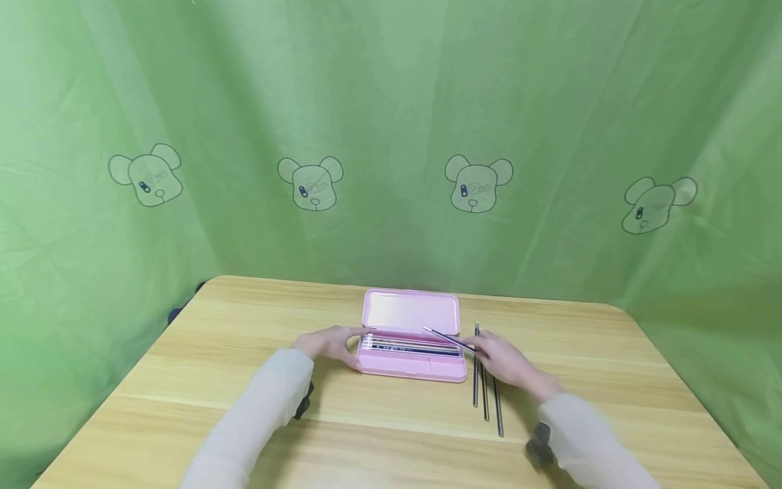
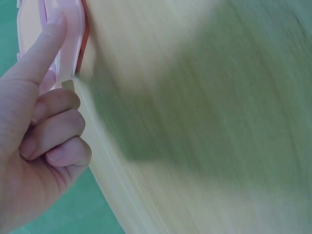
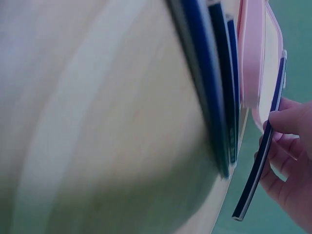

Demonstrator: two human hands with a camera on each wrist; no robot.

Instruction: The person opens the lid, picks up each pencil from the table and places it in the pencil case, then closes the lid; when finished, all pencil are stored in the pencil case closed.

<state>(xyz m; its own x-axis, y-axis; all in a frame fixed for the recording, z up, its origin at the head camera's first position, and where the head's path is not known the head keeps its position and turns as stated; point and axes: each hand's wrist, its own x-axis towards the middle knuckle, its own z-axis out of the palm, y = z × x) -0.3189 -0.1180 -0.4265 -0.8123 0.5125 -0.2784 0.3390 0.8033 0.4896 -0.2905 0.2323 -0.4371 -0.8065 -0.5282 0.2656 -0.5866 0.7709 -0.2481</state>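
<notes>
An opened pink pencil case (image 1: 391, 367) lies on the table, its lid (image 1: 411, 312) tilted back. Several dark striped pencils (image 1: 409, 349) lie side by side in its rear part. My left hand (image 1: 330, 342) holds the case's left end; in the left wrist view the thumb (image 2: 46, 46) presses on its edge and the other fingers curl in. My right hand (image 1: 504, 360) pinches a dark pencil (image 3: 258, 168) between thumb and fingers, slanting over the case's right end. Below that hand, 3 loose pencils (image 1: 485, 394) lie lengthwise on the table.
The wooden table (image 1: 379, 435) has rounded far corners. Behind it hangs a green curtain (image 1: 391, 88) printed with bear heads. Dark devices (image 1: 540, 445) are strapped under both wrists. In the right wrist view, the loose pencils (image 3: 207, 83) lie beside the case.
</notes>
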